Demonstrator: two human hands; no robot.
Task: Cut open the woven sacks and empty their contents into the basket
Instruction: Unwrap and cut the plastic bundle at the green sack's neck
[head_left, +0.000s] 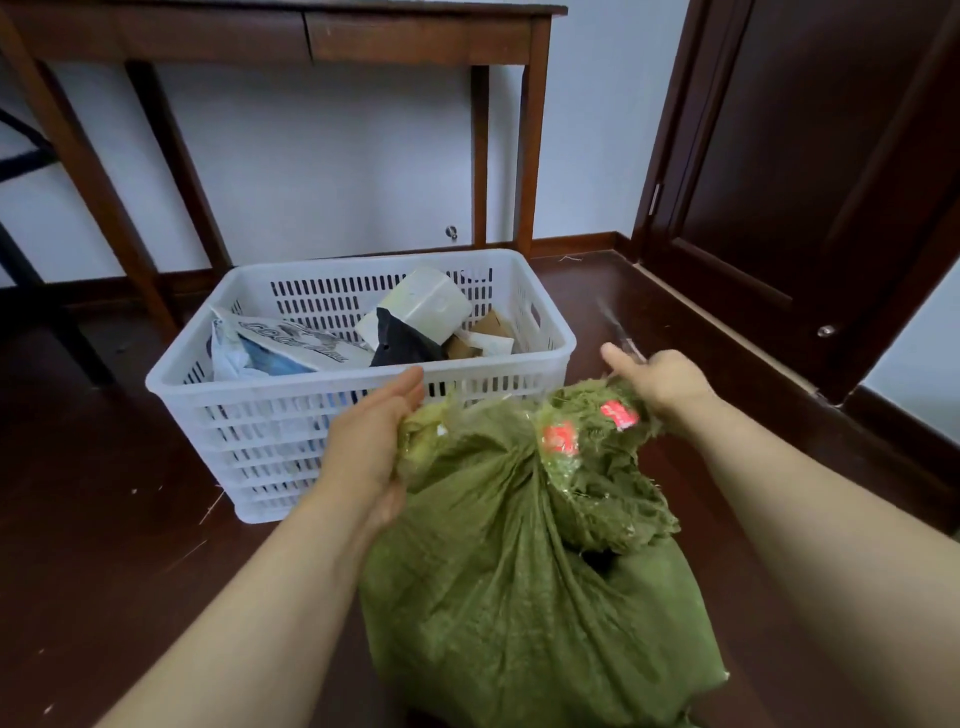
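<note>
Beside slotted plastic basket (260, 387), crumpled woven sack (493, 571)

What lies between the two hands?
Head view: the gathered top of the green sack, between the left hand and right hand, which grips a blurred tool.

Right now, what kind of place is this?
Probably a room in a home: a wooden table against a white wall, a dark wooden floor, and a dark door on the right.

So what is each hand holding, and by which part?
The left hand grips the green woven sack by its frayed top edge; the right hand holds a blurred blade-like tool by its handle end.
</note>
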